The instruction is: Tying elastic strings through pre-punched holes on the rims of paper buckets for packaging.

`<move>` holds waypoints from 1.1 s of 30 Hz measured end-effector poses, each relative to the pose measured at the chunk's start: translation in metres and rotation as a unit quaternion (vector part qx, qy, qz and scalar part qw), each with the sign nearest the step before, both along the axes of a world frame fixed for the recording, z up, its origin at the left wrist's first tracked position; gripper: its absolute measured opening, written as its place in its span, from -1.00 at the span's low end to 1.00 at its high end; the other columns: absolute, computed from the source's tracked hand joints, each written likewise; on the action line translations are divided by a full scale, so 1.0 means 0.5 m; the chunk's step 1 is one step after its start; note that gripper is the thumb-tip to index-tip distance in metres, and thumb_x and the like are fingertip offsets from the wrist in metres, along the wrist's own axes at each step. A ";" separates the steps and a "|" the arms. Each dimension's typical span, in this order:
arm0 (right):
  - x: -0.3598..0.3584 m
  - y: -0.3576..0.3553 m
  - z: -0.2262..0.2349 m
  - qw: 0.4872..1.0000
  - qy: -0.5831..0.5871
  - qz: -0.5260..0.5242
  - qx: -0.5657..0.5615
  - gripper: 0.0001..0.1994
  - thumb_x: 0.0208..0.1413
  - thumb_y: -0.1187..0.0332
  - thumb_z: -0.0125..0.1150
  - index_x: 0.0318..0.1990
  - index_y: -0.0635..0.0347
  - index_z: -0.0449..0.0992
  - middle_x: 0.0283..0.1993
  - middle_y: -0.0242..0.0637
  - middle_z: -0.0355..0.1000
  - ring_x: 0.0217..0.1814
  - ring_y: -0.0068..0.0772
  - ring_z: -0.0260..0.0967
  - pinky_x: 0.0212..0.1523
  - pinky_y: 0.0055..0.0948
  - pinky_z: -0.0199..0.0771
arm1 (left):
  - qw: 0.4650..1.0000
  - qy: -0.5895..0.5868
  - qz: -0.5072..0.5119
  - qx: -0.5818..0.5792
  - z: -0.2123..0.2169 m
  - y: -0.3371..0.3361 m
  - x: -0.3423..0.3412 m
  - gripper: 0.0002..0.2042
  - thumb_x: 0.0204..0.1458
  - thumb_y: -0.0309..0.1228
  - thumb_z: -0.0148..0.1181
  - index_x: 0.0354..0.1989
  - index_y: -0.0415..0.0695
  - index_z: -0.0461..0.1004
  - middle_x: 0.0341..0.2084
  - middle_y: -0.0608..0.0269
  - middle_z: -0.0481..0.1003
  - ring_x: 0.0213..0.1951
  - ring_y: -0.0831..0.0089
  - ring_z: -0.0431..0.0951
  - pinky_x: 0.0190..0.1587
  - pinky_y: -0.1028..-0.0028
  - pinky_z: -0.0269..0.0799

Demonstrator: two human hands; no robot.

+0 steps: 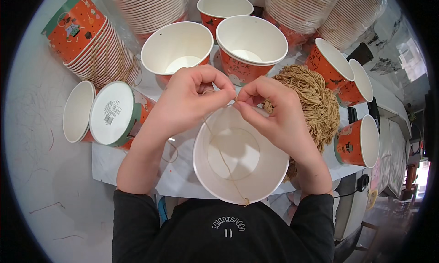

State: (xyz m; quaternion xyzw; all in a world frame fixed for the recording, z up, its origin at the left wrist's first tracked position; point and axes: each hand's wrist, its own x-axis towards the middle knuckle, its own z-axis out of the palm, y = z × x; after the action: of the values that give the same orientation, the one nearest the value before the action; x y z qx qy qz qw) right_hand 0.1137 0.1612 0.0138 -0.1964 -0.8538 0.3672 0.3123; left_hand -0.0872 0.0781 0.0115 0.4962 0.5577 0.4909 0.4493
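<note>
A white-lined paper bucket (267,174) stands close to my body, its opening facing up. One piece of tan twine (223,160) is knotted at the bucket's near rim and runs across the opening to my fingers. My left hand (194,94) is closed in a pinch on the twine above the far rim. Fingertip to fingertip with it, my right hand (279,110) also pinches the twine end. The far rim is partly hidden behind both hands. Beside my right hand lies a big heap of cut tan twine (322,103).
Open orange paper buckets (178,46) stand beyond my hands. More lie tipped at right (351,144) and left, one bucket (111,112) showing its white base. A nested bucket stack (103,53) draped with twine and plastic-wrapped stacks (302,9) rise at the back.
</note>
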 end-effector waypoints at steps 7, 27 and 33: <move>0.005 0.004 -0.002 0.999 -0.006 -0.020 0.026 -0.88 0.00 0.51 0.36 -0.33 0.28 0.53 -0.38 -0.28 0.48 -0.28 -0.35 0.49 -0.22 -0.37 0.47 | 0.995 0.089 0.030 0.039 0.010 -0.005 -0.013 -0.97 -0.02 -0.64 0.30 -0.43 -0.28 0.58 -0.31 0.29 0.55 -0.28 0.66 0.47 -0.17 0.58 0.39; -0.001 0.009 -0.003 0.996 0.055 0.064 -0.007 -0.77 0.02 0.44 0.46 -0.14 0.18 0.64 -0.23 -0.24 0.49 -0.16 -0.26 0.52 -0.18 -0.33 0.52 | 0.981 -0.142 -0.035 0.131 0.052 -0.037 0.045 -0.78 0.15 -0.61 0.19 -0.07 -0.24 0.34 0.06 -0.06 0.47 -0.41 0.58 0.60 -0.26 0.60 0.53; 0.002 0.004 -0.006 0.990 0.053 0.067 0.111 -0.82 -0.05 0.47 0.45 -0.24 0.17 0.67 -0.24 -0.27 0.46 -0.17 -0.18 0.44 -0.19 -0.22 0.50 | 0.973 -0.160 -0.056 0.159 0.053 -0.054 0.055 -0.79 0.14 -0.68 0.10 -0.15 -0.18 0.24 0.09 -0.15 0.42 -0.38 0.46 0.65 -0.40 0.61 0.53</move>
State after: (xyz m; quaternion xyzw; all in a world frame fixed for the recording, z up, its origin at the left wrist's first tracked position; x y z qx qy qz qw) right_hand 0.1147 0.1631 0.0108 -0.0833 -0.8827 0.3002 0.3518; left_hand -0.0599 0.0513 0.0380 0.5069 0.3647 0.6203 0.4746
